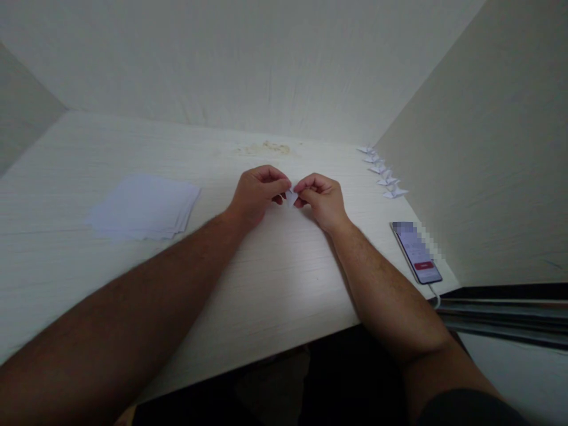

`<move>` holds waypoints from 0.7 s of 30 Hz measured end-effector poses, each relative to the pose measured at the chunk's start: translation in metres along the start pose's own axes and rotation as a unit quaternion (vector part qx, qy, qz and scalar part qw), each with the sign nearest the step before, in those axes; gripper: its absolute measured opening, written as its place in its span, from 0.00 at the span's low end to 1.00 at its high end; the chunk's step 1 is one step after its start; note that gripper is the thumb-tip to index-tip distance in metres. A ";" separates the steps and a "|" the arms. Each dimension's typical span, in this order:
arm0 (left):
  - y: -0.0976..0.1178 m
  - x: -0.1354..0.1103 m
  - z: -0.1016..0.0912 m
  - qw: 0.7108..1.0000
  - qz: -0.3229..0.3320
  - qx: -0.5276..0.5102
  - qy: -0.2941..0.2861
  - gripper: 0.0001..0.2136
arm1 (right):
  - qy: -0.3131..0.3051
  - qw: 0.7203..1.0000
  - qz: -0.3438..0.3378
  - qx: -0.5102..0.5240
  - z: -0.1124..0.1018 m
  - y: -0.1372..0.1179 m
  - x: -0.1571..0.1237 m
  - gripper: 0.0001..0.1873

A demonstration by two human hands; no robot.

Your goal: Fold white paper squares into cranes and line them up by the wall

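My left hand [255, 192] and my right hand [323, 198] meet over the middle of a pale wooden desk [266, 278]. Both pinch a small folded piece of white paper [291, 196] between thumb and fingertips. The paper is mostly hidden by the fingers, so its shape is unclear. Both forearms rest on or just above the desk.
A stack of white paper sheets [144, 207] lies to the left. Several small folded paper pieces [384, 171] line the right wall at the back. A phone [416, 251] on a cable lies at the right edge. Walls enclose the desk on three sides.
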State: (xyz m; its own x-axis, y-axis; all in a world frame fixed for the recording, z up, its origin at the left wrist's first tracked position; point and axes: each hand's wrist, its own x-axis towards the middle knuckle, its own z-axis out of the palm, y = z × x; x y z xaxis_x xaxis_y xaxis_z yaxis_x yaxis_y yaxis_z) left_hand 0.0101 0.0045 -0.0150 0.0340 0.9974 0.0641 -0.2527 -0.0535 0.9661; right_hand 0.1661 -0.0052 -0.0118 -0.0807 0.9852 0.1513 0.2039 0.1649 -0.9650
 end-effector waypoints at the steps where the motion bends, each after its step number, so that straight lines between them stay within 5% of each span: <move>1: -0.001 0.000 0.000 1.000 0.005 0.009 0.000 0.07 | 0.000 1.000 -0.006 -0.003 0.000 -0.001 0.000 0.01; 13: 0.006 -0.005 0.001 0.988 0.109 0.102 0.027 0.09 | 0.037 0.996 0.030 0.072 0.003 -0.003 0.001 0.13; 21: 0.006 -0.006 -0.001 0.988 0.085 0.131 0.014 0.08 | 0.054 0.993 -0.006 0.107 0.002 0.000 0.002 0.12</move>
State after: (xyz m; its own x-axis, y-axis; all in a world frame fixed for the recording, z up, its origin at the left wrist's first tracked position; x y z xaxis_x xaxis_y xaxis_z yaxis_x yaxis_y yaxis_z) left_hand 0.0070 -0.0014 -0.0094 -0.0148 0.9737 0.2275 0.0062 -0.2274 0.9738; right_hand 0.1643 -0.0034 -0.0118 0.0260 0.9842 0.1750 -0.0102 0.1753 -0.9845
